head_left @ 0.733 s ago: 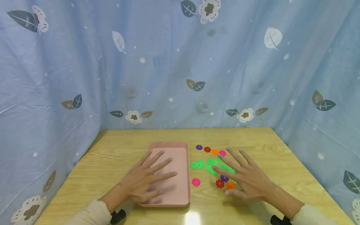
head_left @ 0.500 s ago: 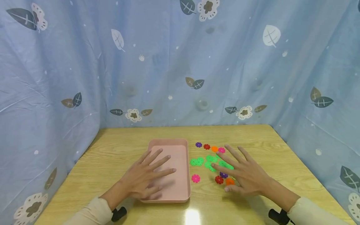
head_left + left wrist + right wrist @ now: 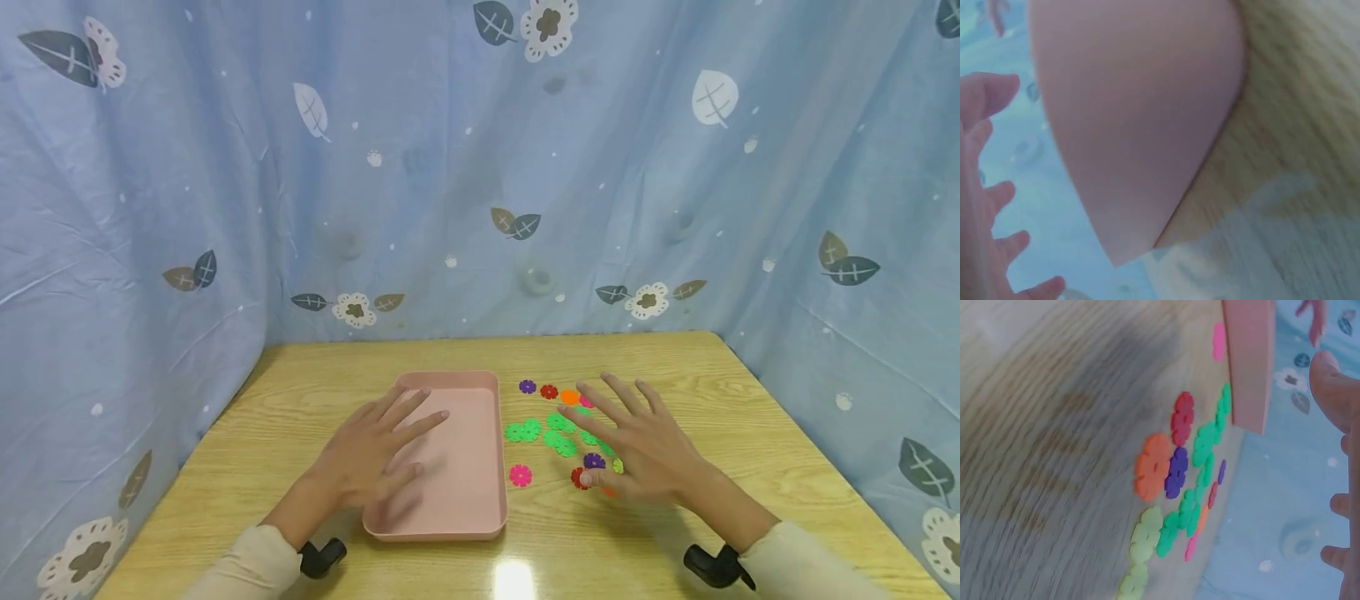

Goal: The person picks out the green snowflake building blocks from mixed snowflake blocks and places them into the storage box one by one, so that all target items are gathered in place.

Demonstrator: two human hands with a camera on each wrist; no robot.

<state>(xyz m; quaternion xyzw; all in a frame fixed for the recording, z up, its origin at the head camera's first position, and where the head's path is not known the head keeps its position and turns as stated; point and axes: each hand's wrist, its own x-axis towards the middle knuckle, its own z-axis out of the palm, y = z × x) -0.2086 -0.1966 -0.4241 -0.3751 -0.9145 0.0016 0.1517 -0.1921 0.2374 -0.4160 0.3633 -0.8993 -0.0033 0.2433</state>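
My left hand (image 3: 360,454) hovers over the left side of a pink rectangular tray (image 3: 465,500), fingers spread and holding nothing. Above the scattered flower-shaped plastic pieces, my right hand (image 3: 648,450) is held with its fingers spread as well, partly hiding some of them. Several green pieces (image 3: 564,447) lie together in the middle of the group. A pink piece (image 3: 521,476) lies alone beside the tray's right wall. In the right wrist view an orange piece (image 3: 1152,467), a red piece (image 3: 1182,419), a purple piece (image 3: 1176,473) and yellow-green pieces (image 3: 1146,534) lie flat on the wood.
A wooden table (image 3: 330,367) bears the tray and pieces. Blue curtain (image 3: 450,167) with leaf and flower prints hangs behind and along both sides. A row of purple (image 3: 528,387), red (image 3: 549,392), orange and pink pieces lies toward the back.
Both hands have shifted slightly, the left one a little leftward and the right one a little upward in the head view. The tray and pieces stay in place on the table.
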